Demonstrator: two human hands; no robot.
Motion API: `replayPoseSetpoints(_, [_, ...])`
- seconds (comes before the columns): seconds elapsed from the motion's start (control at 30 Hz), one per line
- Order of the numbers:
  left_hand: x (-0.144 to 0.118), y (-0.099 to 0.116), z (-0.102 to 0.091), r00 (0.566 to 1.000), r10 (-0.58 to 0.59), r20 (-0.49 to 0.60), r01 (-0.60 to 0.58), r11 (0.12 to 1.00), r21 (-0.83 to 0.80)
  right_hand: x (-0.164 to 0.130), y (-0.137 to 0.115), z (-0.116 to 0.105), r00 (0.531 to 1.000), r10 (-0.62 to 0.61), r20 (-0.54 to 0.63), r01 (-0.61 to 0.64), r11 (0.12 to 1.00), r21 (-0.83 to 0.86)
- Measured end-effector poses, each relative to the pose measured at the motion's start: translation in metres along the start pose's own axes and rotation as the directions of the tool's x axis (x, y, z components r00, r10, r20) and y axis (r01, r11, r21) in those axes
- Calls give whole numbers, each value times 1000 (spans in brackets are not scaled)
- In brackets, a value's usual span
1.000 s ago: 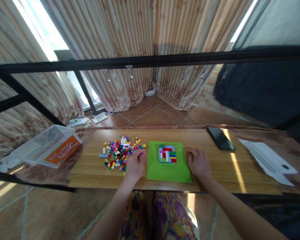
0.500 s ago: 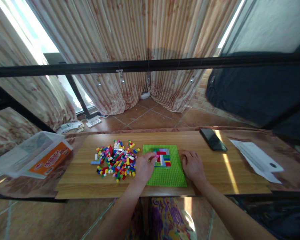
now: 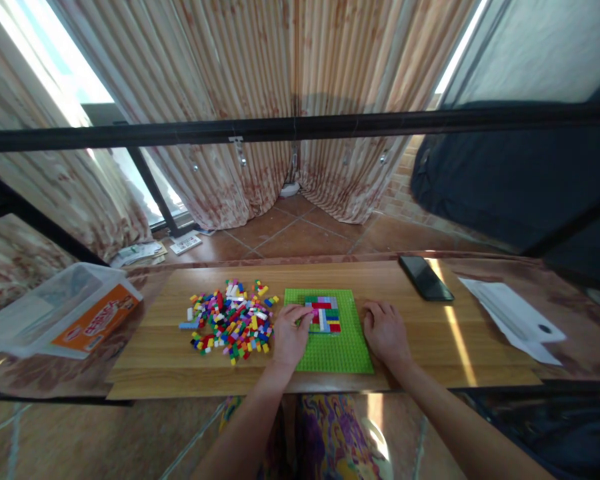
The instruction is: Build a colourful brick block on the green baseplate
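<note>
Here: left hand [image 3: 291,335] fingers pinch brick on green baseplate [image 3: 330,347]; right hand [image 3: 386,331] flat, open.

Long wooden table [image 3: 430,347], green baseplate [image 3: 340,350] near its middle; loose heap of coloured bricks [image 3: 230,321] just left of it; clear plastic box [image 3: 65,313] far left; black phone [image 3: 426,277], white paper [image 3: 513,319] right

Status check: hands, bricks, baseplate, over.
Left hand over green baseplate, fingertips at the brick patch; held piece not discernible. Right hand flat on table at the plate's right edge. Loose brick pile left of plate.
</note>
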State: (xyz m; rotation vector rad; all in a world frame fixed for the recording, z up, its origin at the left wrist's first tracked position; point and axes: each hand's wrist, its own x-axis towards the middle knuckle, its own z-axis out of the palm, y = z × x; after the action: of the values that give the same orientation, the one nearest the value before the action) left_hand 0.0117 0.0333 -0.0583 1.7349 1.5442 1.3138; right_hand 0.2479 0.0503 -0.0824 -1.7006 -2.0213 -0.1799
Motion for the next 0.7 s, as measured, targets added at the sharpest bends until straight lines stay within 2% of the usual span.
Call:
replayPoseSetpoints(0.2, [2,1,3,999,-27,20,27,999,-36,0,0,0,1000,0,2,0,1000,-2])
replayPoseSetpoints(0.43, [-1,4,8,1000,-22,-13,22,999,-37,1,2,0,1000,-10,2,10,1000,9])
replayPoseSetpoints(0.7, [-7,0,9,999,34,19,-36,995,94,0,3,1,1000,-22,-13,23,1000,18])
